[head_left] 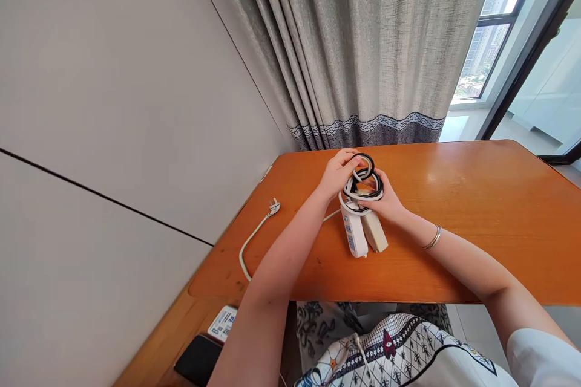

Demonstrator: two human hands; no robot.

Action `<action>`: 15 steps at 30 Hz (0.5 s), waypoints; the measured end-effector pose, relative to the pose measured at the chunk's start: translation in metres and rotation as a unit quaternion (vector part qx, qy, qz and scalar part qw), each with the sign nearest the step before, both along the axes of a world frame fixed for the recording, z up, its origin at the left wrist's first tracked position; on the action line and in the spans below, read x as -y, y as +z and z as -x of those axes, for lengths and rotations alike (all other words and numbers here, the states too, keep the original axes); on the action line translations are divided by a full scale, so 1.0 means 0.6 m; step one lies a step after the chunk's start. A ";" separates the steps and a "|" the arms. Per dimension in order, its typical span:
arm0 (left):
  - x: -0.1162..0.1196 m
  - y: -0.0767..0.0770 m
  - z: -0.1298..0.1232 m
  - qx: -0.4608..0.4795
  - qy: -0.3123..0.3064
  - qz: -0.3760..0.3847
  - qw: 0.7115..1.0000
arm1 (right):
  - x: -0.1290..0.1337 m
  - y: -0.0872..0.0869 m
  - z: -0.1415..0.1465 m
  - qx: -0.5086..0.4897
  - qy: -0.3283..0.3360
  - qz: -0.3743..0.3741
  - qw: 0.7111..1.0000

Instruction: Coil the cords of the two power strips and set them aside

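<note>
A bundle of looped black and white cables (pixel 363 184) is between my hands over the wooden table. My left hand (pixel 338 174) pinches the loops at their upper left. From the right, my right hand (pixel 385 198) grips the same bundle, its fingers partly hidden behind the cables. Just below the loops are a white power strip (pixel 354 234) with its sockets showing and a cream power strip (pixel 375 233) beside it. A pale cable with a three-pin plug (pixel 274 207) lies at the table's left, passing behind my left forearm.
The orange-brown wooden table (pixel 463 211) reaches to a grey curtain (pixel 385 42) behind it. A white wall panel (pixel 113 103) borders the left. Low on the left, a black flat object (pixel 198 360) and a white labelled box (pixel 222 323) rest on a wooden ledge.
</note>
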State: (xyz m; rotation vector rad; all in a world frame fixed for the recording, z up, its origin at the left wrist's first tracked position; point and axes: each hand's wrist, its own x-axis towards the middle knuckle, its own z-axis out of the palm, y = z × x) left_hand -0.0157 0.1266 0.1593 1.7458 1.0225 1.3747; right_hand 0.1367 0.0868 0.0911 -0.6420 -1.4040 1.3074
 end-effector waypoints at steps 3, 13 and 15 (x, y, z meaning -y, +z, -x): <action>0.002 -0.015 0.022 -0.006 0.010 0.046 0.999 | 0.005 -0.014 0.029 -0.033 0.009 0.047 0.998; 0.026 -0.077 0.255 -0.312 0.259 0.153 0.901 | -0.012 -0.083 0.089 -0.091 -0.083 0.217 0.968; 0.044 -0.098 0.325 -0.432 0.350 0.223 0.801 | -0.017 -0.089 0.086 -0.100 -0.097 0.234 0.962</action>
